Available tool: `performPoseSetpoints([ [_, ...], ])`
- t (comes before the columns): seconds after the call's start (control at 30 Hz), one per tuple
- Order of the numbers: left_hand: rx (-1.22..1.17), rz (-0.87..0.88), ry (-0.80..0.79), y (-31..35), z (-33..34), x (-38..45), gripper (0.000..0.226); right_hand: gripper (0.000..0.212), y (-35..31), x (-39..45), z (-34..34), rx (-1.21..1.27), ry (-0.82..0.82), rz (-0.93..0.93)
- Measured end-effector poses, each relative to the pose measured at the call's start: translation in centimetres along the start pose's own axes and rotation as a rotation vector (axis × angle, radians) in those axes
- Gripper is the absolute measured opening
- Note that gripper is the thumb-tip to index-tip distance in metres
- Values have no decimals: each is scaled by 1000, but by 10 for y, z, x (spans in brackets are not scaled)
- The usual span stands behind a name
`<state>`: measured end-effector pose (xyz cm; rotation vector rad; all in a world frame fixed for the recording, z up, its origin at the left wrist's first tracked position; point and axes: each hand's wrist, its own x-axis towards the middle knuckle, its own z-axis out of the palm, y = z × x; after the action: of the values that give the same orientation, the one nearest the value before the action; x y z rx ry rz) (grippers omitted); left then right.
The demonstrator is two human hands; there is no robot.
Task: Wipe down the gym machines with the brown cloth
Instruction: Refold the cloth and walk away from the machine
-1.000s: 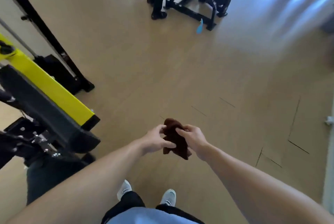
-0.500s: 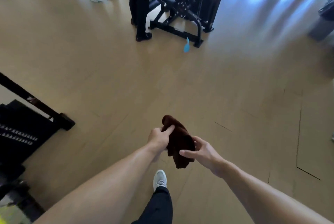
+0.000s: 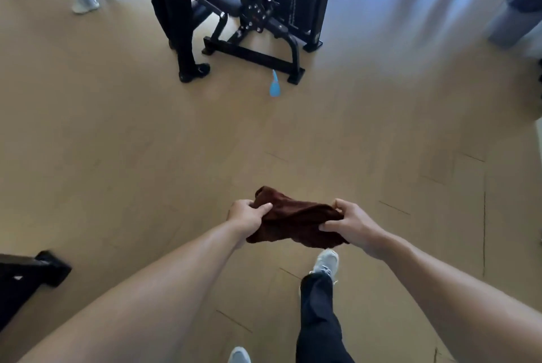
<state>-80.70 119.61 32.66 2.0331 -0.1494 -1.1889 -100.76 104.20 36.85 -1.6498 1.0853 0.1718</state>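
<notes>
The brown cloth (image 3: 296,222) is held in the air in front of the person, above the tan floor (image 3: 117,143), stretched sideways between both hands. It is a dark reddish-brown, soft and thick-looking, with a towel-like nap; it is crumpled rather than flat, with folds running across its middle, a rounded bunch sticking up at its far left corner and a loose edge sagging below the hands. The left hand (image 3: 245,214) grips the cloth's left end, fingers curled over the top of the fabric and the thumb side tucked against it. The right hand (image 3: 350,223) grips the right end, thumb on top and fingers wrapped underneath, with the fabric gathered into the fist. Both forearms are bare and reach forward from the bottom of the view. Below the cloth, the person's right leg in dark trousers steps forward in a pale sneaker (image 3: 327,263); the toe of the other sneaker shows at the bottom edge. Well ahead stands a black gym machine (image 3: 264,11) with a grey padded seat and a weight stack, and a light blue spray bottle (image 3: 274,85) stands on the floor just beside its base bar. Another person's dark-trousered leg (image 3: 176,11) stands next to the machine, and a black machine foot (image 3: 44,267) sits at the lower left.
</notes>
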Motion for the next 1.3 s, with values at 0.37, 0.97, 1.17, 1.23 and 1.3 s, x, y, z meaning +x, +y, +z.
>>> performPoseSetpoints([
  [0.37, 93, -56, 54, 213, 72, 158, 38, 15, -103, 222, -222, -153, -6, -76],
  [0.97, 385, 114, -144, 558, 75, 485, 107, 23, -355, 585, -411, -601, -109, -264],
  [1.17, 392, 288, -128, 678, 125, 577, 105, 24, -422, 684, -499, -519, -175, -442],
  [1.23, 344, 285, -123, 702, 138, 609, 67, 24, -442, 714, -531, -402, -224, -468],
  [1.3, 264, 236, -129, 733, 154, 636, 31, 27, -458, 757, -568, -277, -256, -445],
])
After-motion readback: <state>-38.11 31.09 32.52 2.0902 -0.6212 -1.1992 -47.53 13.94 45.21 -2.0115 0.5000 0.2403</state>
